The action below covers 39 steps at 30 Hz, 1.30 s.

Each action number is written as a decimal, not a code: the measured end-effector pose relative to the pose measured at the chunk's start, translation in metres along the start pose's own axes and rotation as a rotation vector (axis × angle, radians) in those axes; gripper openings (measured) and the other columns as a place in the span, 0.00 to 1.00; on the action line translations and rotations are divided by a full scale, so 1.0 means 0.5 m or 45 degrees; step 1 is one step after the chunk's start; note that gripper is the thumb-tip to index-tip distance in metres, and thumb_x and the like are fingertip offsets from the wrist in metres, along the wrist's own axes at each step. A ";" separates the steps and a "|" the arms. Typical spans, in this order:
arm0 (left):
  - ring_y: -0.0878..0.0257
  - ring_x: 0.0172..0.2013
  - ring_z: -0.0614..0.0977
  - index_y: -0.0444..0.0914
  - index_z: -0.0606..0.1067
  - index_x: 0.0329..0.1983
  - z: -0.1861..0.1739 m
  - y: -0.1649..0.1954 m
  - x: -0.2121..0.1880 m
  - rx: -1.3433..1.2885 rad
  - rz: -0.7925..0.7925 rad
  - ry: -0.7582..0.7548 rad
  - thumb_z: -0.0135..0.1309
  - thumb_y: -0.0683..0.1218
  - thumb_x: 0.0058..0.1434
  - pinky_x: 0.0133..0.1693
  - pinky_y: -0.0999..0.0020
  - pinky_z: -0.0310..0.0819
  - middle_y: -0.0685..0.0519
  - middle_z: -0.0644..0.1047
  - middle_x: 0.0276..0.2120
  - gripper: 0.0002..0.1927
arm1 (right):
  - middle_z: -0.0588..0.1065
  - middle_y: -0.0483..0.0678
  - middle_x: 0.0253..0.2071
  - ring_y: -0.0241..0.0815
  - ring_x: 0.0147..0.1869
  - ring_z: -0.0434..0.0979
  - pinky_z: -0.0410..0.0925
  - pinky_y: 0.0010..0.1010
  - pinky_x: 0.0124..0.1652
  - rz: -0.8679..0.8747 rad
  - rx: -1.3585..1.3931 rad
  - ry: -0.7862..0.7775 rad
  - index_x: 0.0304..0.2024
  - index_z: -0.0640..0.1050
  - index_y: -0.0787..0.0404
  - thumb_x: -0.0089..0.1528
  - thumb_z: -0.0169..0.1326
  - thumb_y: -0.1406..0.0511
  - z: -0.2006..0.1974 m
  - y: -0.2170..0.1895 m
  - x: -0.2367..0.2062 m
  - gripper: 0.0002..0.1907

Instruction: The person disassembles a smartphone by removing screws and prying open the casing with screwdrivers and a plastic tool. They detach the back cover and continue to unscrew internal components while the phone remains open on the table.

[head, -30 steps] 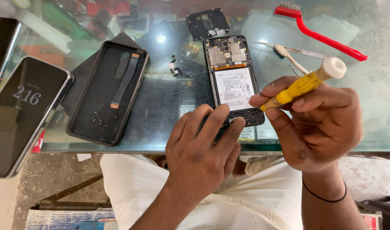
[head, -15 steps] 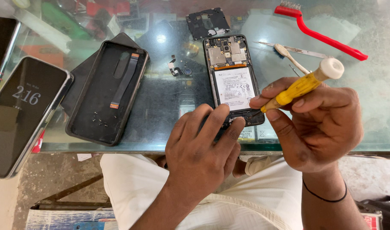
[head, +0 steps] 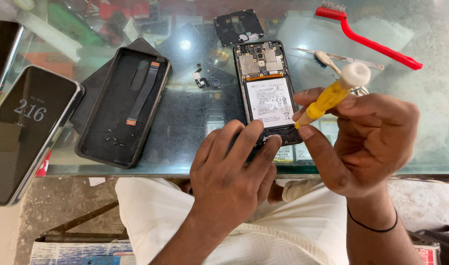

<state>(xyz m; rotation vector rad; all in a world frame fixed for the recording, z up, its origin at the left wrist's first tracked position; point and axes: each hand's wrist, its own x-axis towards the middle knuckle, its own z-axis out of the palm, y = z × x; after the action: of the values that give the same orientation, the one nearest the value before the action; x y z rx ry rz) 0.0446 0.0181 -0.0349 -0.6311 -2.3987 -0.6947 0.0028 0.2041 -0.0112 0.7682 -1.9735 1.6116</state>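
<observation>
An opened phone [head: 266, 88] lies back-up on the glass table [head: 195, 118], its white battery and circuit board exposed. My left hand [head: 232, 169] rests fingers-down on the phone's near end, steadying it. My right hand [head: 364, 140] grips a yellow-handled screwdriver [head: 335, 93] with a white cap, tip pointing down at the phone's lower right edge. The tip itself is hidden behind my fingers.
A black back cover [head: 124, 105] holding a flex strip and several tiny screws lies to the left. A lit phone [head: 26, 130] sits at the far left. Behind are a black inner frame [head: 238, 25], small loose parts [head: 204, 78], a red-handled brush [head: 367, 37] and metal tweezers [head: 342, 59].
</observation>
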 end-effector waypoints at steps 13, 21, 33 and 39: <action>0.51 0.55 0.76 0.40 0.81 0.50 -0.002 0.000 0.002 -0.025 0.003 0.025 0.63 0.46 0.57 0.55 0.54 0.73 0.49 0.74 0.54 0.17 | 0.73 0.63 0.49 0.50 0.56 0.80 0.81 0.35 0.52 -0.118 0.003 0.000 0.46 0.66 0.69 0.65 0.58 0.76 0.004 -0.002 0.013 0.14; 0.52 0.54 0.76 0.40 0.81 0.50 -0.003 0.001 0.005 -0.015 0.001 0.023 0.63 0.45 0.56 0.54 0.54 0.73 0.50 0.74 0.53 0.17 | 0.75 0.67 0.46 0.52 0.52 0.81 0.79 0.33 0.46 -0.062 -0.198 -0.004 0.46 0.66 0.71 0.58 0.64 0.80 -0.004 0.012 0.000 0.21; 0.52 0.55 0.75 0.40 0.81 0.50 -0.001 0.001 0.004 -0.005 0.003 0.024 0.63 0.46 0.57 0.54 0.54 0.73 0.50 0.74 0.53 0.17 | 0.74 0.72 0.53 0.49 0.50 0.80 0.78 0.32 0.47 -0.096 -0.260 -0.062 0.52 0.65 0.71 0.58 0.66 0.79 -0.008 0.015 -0.003 0.26; 0.51 0.54 0.75 0.40 0.81 0.50 0.000 -0.001 0.003 -0.006 0.013 0.023 0.63 0.46 0.58 0.54 0.54 0.73 0.49 0.74 0.53 0.16 | 0.72 0.71 0.59 0.46 0.50 0.83 0.81 0.29 0.50 -0.002 -0.162 -0.035 0.59 0.62 0.69 0.66 0.61 0.81 -0.007 0.009 -0.010 0.25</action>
<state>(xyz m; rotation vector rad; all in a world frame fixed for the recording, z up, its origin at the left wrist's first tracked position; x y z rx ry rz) 0.0433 0.0183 -0.0341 -0.6357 -2.3765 -0.6988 0.0032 0.2088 -0.0172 0.7457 -2.0718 1.4660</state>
